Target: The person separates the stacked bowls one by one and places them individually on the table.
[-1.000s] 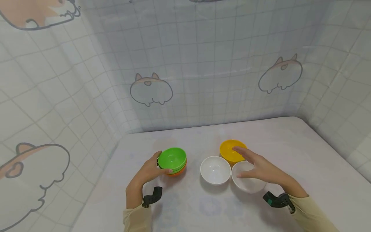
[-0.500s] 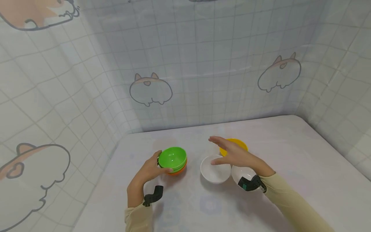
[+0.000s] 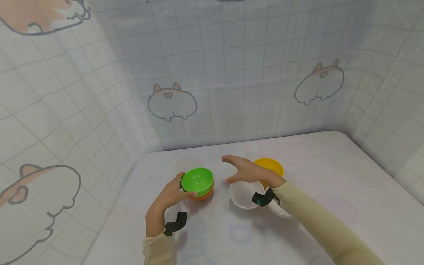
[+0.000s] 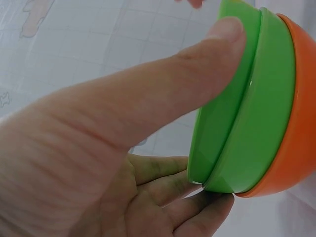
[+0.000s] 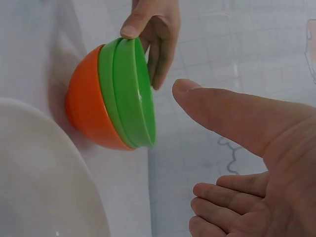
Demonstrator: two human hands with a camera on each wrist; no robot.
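A stack of nested bowls stands on the left of the table: two green bowls (image 3: pixel 197 181) in an orange bowl (image 4: pixel 298 148). My left hand (image 3: pixel 170 194) grips the green bowls from the left side, thumb on the near side and fingers behind. To the right, my right hand (image 3: pixel 246 171) hovers over the far rim of a white bowl (image 3: pixel 243 200), thumb and fingers spread apart. It holds nothing, and its fingertips point at the stack across a small gap. In the right wrist view the stack's orange bowl (image 5: pixel 89 101) rests on the table.
Partly hidden by the right forearm are a second white bowl (image 3: pixel 281 212) and a yellow bowl (image 3: pixel 273 165) behind it. The pale table (image 3: pixel 314 158) ends at a curtain (image 3: pixel 232 110) with grid lines and dog drawings.
My right hand has moved left, from over the right white bowl and yellow bowl, past the left white bowl toward the stack. My left hand has kept its grip on the stack.
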